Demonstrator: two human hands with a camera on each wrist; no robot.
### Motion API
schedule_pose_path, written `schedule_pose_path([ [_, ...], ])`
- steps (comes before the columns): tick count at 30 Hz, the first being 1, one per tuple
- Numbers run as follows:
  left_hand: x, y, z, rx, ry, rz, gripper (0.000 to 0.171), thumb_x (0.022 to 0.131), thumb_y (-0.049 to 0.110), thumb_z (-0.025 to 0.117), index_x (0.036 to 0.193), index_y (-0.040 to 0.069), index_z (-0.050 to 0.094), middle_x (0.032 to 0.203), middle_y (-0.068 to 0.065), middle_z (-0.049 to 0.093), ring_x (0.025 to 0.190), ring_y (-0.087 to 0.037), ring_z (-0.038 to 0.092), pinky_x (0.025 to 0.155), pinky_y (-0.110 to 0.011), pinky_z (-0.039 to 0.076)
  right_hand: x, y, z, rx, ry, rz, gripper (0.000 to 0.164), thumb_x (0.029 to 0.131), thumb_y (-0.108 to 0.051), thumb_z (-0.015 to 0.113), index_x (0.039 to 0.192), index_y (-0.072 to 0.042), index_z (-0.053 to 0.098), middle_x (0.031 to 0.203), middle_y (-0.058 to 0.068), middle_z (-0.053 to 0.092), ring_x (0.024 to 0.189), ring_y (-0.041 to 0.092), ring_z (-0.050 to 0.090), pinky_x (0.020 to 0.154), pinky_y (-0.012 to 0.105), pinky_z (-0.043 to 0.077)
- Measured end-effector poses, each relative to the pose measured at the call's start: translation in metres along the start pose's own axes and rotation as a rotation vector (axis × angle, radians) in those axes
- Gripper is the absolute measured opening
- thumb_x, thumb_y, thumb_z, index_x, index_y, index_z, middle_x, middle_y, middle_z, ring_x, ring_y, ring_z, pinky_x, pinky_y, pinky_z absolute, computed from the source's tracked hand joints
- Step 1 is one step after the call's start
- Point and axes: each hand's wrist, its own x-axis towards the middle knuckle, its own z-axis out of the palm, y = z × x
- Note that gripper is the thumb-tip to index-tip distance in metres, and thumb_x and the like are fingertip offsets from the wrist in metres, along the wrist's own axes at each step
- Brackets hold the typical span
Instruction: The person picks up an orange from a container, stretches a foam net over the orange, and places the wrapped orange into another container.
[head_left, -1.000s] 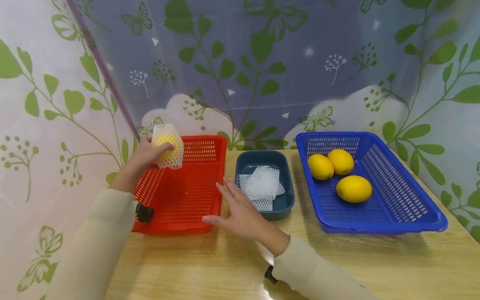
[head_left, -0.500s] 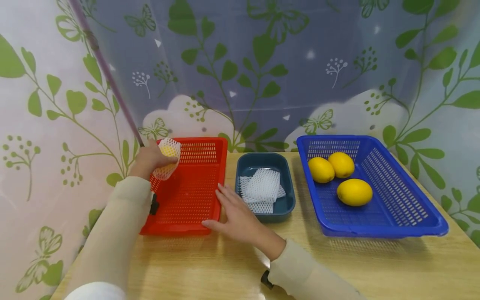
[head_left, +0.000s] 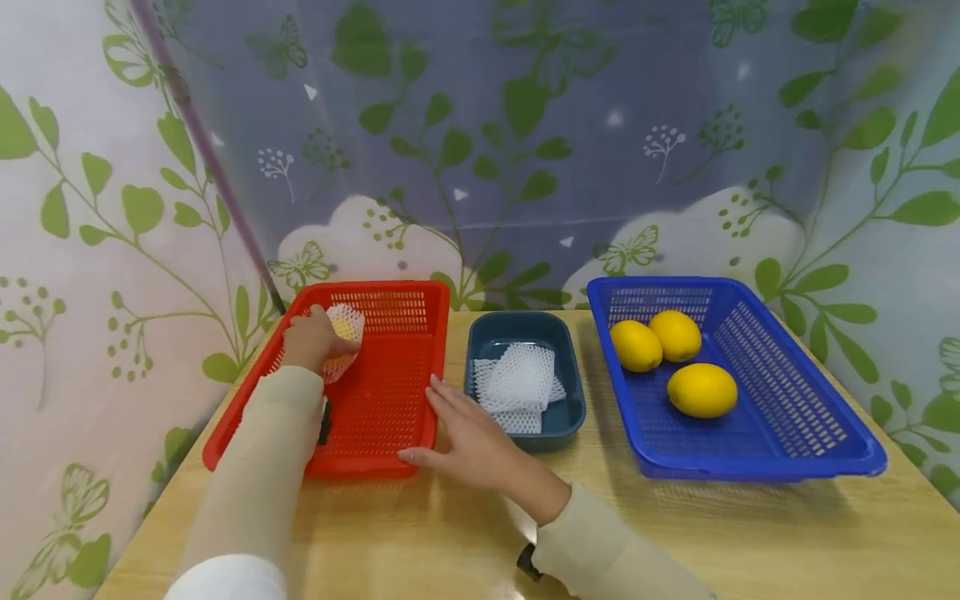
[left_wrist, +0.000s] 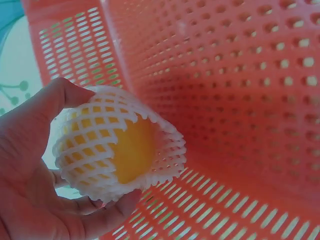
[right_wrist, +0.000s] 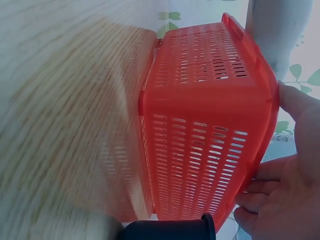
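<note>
My left hand [head_left: 309,340] is inside the red basket [head_left: 382,408], near its back left corner. It grips a lemon [left_wrist: 132,152] wrapped in a white foam net sleeve [left_wrist: 87,150]. In the left wrist view the thumb lies over the top and the fingers curl beneath; yellow skin shows through the sleeve's open end. My right hand [head_left: 476,437] rests against the red basket's right rim near the front corner, fingers extended and thumb apart. In the right wrist view its thumb and fingertips touch the basket's edge.
A dark teal tub [head_left: 525,442] with several white foam net sleeves [head_left: 521,379] stands right of the red basket. Farther right, a blue basket [head_left: 757,467] holds three bare lemons [head_left: 702,390]. All stand on a wooden table [head_left: 420,542], with a patterned curtain [head_left: 525,167] behind.
My left hand has lowered the sleeved lemon from above the red basket's left side into it. My right hand stays at the rim. The head view has shifted slightly.
</note>
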Motion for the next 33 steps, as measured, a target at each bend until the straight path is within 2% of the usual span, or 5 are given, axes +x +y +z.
schedule_pose_path([
  [5, 0.0, -0.003, 0.009, -0.003, -0.027, -0.013, 0.1, 0.086, 0.042, 0.068, 0.143, -0.016, 0.01, 0.133, -0.05, 0.027, 0.122, -0.061, 0.034, 0.103, -0.062, 0.035, -0.001, -0.003, 0.004, -0.029, 0.0, -0.001, 0.093, 0.087, -0.068, 0.053, 0.151, -0.005, 0.03, 0.161, 0.004, 0.017, 0.145, 0.028, 0.024, 0.116, 0.045, 0.025],
  [12, 0.003, 0.0, 0.008, -0.003, -0.045, -0.022, 0.106, 0.086, 0.044, 0.067, 0.146, -0.015, 0.005, 0.138, -0.052, 0.019, 0.125, -0.063, 0.029, 0.104, -0.063, 0.034, -0.003, -0.006, 0.003, -0.068, 0.033, -0.009, 0.094, 0.088, -0.07, 0.05, 0.151, -0.003, 0.03, 0.16, 0.007, 0.018, 0.144, 0.029, 0.025, 0.116, 0.045, 0.024],
  [22, 0.006, 0.002, 0.006, 0.038, -0.032, -0.03, 0.106, 0.084, 0.047, 0.069, 0.146, -0.015, 0.009, 0.134, -0.049, 0.029, 0.121, -0.059, 0.038, 0.098, -0.06, 0.041, -0.002, -0.009, 0.0, -0.049, 0.026, -0.001, 0.092, 0.089, -0.065, 0.053, 0.151, -0.003, 0.028, 0.161, 0.007, 0.015, 0.144, 0.032, 0.025, 0.116, 0.045, 0.024],
  [29, 0.002, 0.005, 0.006, 0.092, -0.075, -0.057, 0.109, 0.086, 0.058, 0.062, 0.147, -0.015, 0.008, 0.137, -0.047, 0.029, 0.12, -0.057, 0.041, 0.089, -0.061, 0.047, -0.005, -0.007, -0.001, -0.053, 0.0, 0.003, 0.091, 0.091, -0.066, 0.049, 0.152, -0.002, 0.027, 0.161, 0.009, 0.014, 0.145, 0.031, 0.023, 0.117, 0.044, 0.022],
  [33, 0.0, 0.009, 0.002, 0.106, -0.085, -0.05, 0.11, 0.088, 0.068, 0.049, 0.147, -0.015, 0.009, 0.138, -0.046, 0.03, 0.121, -0.058, 0.039, 0.087, -0.062, 0.047, -0.01, -0.008, -0.011, -0.085, -0.012, 0.001, 0.089, 0.093, -0.064, 0.046, 0.151, 0.0, 0.026, 0.161, 0.011, 0.013, 0.146, 0.029, 0.018, 0.118, 0.043, 0.019],
])
